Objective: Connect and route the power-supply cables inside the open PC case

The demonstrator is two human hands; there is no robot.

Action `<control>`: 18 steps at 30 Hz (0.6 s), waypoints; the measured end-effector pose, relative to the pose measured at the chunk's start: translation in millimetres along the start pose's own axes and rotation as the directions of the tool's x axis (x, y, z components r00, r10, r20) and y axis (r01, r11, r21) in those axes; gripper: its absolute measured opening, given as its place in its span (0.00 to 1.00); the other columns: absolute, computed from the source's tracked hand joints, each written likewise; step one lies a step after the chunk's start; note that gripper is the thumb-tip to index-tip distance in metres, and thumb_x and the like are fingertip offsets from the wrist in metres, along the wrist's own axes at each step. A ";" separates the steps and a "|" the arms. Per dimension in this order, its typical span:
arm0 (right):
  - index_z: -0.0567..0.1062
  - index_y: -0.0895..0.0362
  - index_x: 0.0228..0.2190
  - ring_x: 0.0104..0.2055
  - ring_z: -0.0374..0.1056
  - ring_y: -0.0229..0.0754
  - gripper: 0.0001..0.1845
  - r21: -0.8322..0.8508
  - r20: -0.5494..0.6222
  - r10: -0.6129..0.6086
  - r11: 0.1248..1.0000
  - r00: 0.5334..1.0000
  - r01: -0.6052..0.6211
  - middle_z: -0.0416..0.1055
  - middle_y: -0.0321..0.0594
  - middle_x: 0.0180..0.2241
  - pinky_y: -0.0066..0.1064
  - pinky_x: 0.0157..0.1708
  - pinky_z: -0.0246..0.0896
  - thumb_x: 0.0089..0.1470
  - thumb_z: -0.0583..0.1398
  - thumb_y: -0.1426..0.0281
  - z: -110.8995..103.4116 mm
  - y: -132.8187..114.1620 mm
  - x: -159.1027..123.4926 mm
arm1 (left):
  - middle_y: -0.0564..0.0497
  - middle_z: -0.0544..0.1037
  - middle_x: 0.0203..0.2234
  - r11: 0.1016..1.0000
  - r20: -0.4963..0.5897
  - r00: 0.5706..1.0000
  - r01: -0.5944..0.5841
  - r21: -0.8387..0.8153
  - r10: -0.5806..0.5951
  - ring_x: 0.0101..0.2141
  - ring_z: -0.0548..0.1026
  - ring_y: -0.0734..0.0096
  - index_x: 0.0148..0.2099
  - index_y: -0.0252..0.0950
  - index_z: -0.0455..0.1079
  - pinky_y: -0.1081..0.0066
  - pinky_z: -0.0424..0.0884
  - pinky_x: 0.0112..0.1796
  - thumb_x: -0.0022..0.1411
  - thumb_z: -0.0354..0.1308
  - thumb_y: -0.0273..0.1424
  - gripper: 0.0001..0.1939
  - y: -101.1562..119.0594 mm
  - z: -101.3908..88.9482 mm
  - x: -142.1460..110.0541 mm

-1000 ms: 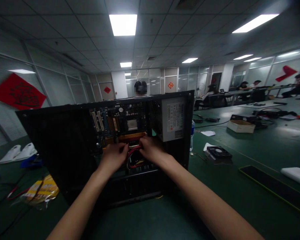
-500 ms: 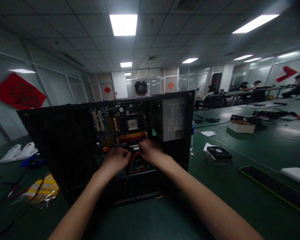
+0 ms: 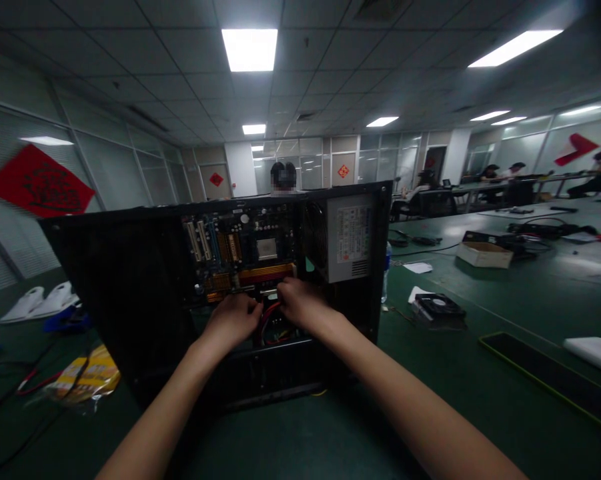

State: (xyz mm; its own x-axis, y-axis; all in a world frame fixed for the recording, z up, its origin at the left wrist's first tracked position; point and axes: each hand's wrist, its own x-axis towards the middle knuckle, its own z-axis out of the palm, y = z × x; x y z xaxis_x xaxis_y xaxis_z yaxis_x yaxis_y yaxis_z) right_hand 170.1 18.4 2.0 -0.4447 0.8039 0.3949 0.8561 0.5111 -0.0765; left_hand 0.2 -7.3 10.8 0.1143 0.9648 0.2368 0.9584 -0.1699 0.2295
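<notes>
A black computer case (image 3: pixel 105 293) stands in front of me with its side open. Inside are a motherboard (image 3: pixel 235 241) with slots and a square metal chip, and a silver power supply (image 3: pixel 353 239) at the upper right. My left hand (image 3: pixel 233 319) is below the orange and yellow memory slots (image 3: pixel 265 272), thumb and fingers pinched; what they hold is hidden. To its right, my right hand (image 3: pixel 300 300) has curled fingers against a bundle of red and dark cables (image 3: pixel 266 320). These cables loop down between the two hands toward the case bottom.
On the green table (image 3: pixel 430 400) to the right are a black fan (image 3: pixel 439 307), a dark mat (image 3: pixel 540 373), a small box (image 3: pixel 483 253) and a bottle (image 3: pixel 385 273). Leftward lie a yellow packet (image 3: pixel 87 377) and cables. Several people sit farther back.
My left hand has shifted slightly right and down, closer to my right hand. The right hand has dipped a little, and the cables between them now hang lower. The view has drifted slightly.
</notes>
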 end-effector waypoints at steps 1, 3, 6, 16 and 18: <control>0.75 0.57 0.36 0.39 0.71 0.43 0.08 -0.003 0.002 0.000 1.000 1.000 0.000 0.73 0.43 0.41 0.29 0.31 0.58 0.52 0.58 0.72 -0.4 -0.2 -0.2 | 0.46 0.80 0.32 1.000 -0.008 1.000 0.002 0.005 -0.002 0.33 0.75 0.65 0.33 0.37 0.77 0.70 0.60 0.32 0.64 0.50 0.39 0.17 -0.2 0.4 0.0; 0.75 0.57 0.36 0.39 0.71 0.42 0.08 -0.006 0.007 -0.001 1.000 1.000 0.001 0.72 0.43 0.42 0.29 0.31 0.59 0.52 0.58 0.72 -1.9 -0.8 -0.5 | 0.45 0.81 0.34 1.000 -0.034 0.999 0.008 0.010 -0.007 0.35 0.76 0.64 0.34 0.37 0.77 0.69 0.62 0.33 0.64 0.50 0.38 0.16 -0.6 0.8 0.1; 0.74 0.57 0.37 0.40 0.70 0.43 0.08 -0.007 0.003 -0.015 1.000 1.000 0.015 0.71 0.44 0.43 0.29 0.33 0.60 0.53 0.58 0.72 -5.2 -2.1 -0.4 | 0.45 0.81 0.34 1.000 -0.054 0.999 0.007 0.012 -0.007 0.35 0.76 0.64 0.36 0.37 0.77 0.69 0.63 0.34 0.64 0.50 0.38 0.16 -1.5 0.5 0.6; 0.70 0.59 0.42 0.42 0.70 0.43 0.11 -0.036 0.040 -0.167 0.985 0.985 0.169 0.67 0.48 0.46 0.31 0.37 0.61 0.57 0.54 0.77 -13.9 -10.3 1.2 | 0.46 0.81 0.36 0.999 -0.026 0.999 -0.031 0.043 0.032 0.38 0.77 0.63 0.38 0.38 0.78 0.70 0.63 0.35 0.65 0.50 0.38 0.16 -2.8 -1.3 2.9; 0.70 0.59 0.43 0.42 0.70 0.44 0.11 -0.036 0.053 -0.168 0.985 0.984 0.170 0.66 0.48 0.46 0.32 0.37 0.62 0.59 0.53 0.76 -13.4 -11.2 2.2 | 0.46 0.81 0.36 0.998 -0.034 0.999 -0.041 0.049 0.042 0.38 0.77 0.63 0.39 0.38 0.78 0.70 0.64 0.36 0.65 0.49 0.37 0.16 -2.2 -1.5 2.7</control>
State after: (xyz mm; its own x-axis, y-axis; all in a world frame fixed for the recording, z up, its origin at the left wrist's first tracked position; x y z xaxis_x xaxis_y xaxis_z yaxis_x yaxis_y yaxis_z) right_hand 163.1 10.4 16.0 -0.5955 0.7217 0.3529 0.7770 0.6290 0.0249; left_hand -1.9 -4.7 12.4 0.1458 0.9495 0.2778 0.9645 -0.1989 0.1735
